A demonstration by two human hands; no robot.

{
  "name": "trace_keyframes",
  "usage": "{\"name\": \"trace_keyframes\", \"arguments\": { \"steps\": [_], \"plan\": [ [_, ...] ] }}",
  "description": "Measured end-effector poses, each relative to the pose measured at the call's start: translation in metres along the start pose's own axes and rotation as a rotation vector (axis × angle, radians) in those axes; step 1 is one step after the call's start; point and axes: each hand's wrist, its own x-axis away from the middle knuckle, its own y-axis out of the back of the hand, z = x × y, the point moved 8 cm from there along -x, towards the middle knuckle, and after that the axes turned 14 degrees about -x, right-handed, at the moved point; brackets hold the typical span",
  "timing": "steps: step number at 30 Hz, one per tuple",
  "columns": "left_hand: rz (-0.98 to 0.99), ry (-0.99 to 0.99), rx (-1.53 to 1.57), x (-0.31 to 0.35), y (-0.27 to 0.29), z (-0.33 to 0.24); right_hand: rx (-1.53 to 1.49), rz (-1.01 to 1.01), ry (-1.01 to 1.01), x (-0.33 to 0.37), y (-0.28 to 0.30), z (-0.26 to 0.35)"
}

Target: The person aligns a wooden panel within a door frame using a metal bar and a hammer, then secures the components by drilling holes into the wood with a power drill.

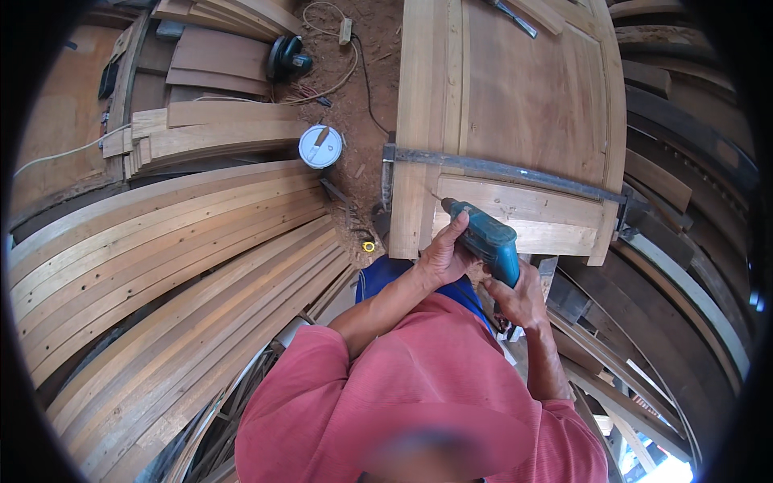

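Note:
A teal power drill [489, 235] is in both my hands, over the near end of a wooden door panel [531, 105]. My right hand [522, 296] wraps round its rear grip. From the left, my left hand [448, 256] supports the drill's body near the chuck. The thin bit [435, 196] points up and left toward the door's left stile [415, 209]; whether its tip touches the wood I cannot tell. A long metal bar clamp [507, 171] lies across the door just beyond the drill, its jaws at the two side edges.
Stacked planks [177, 241] fill the left side, and more dark timber [684, 145] lies at the right. A white lidded bucket [309, 156] carries a brush-like tool. A yellow tape measure [368, 246] and a teal power tool [287, 60] with cords are left of the door. A chisel [515, 19] rests on the door's far part.

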Motion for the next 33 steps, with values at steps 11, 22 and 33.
{"name": "trace_keyframes", "arguments": {
  "steps": [11,22,33],
  "plan": [
    [-0.04,-0.014,0.057,0.001,-0.008,-0.01,0.157,-0.001,-0.101,-0.01,0.001,0.02],
    [-0.279,0.013,0.182,0.012,-0.004,-0.026,0.552,0.111,-0.086,-0.026,-0.025,0.059],
    [-0.255,0.028,0.296,0.006,0.007,-0.026,0.671,0.136,-0.155,-0.038,-0.038,0.074]
  ]
}}
